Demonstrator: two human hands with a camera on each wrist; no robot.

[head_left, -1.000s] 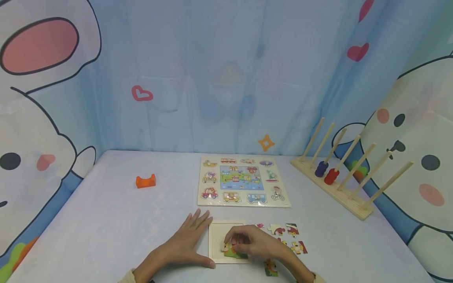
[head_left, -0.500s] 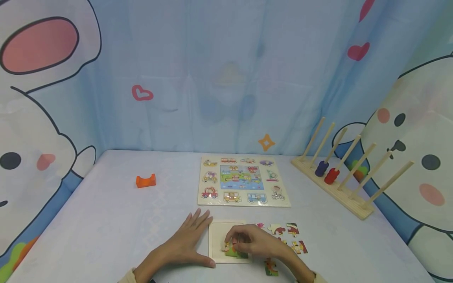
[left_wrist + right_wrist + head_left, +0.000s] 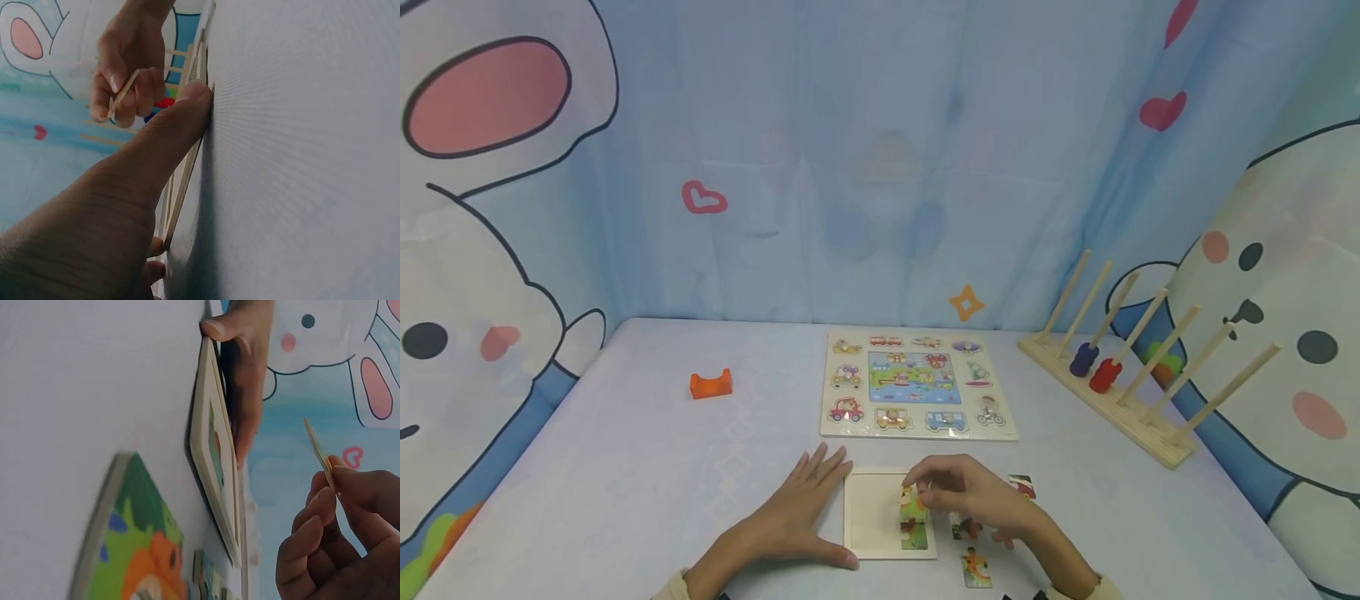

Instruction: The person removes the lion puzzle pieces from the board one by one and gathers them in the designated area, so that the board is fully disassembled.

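A shallow wooden puzzle tray lies at the table's front. My left hand rests at its left side, fingers spread, the thumb touching the near edge in the left wrist view. Between thumb and fingertips, my right hand pinches a jigsaw piece, raised above the tray's right part. The left wrist view shows that piece edge-on, as does the right wrist view. A green-and-brown jigsaw piece sits in the tray's lower right corner. Another loose piece with an orange animal lies right of the tray.
More loose pieces lie to the right, partly hidden under my right hand and forearm. Behind the tray is a vehicle picture board. An orange block stands back left, a wooden peg rack back right.
My right hand has risen and shifted right and away from me with the jigsaw piece, uncovering the piece in the tray's corner. My left hand stays in place.
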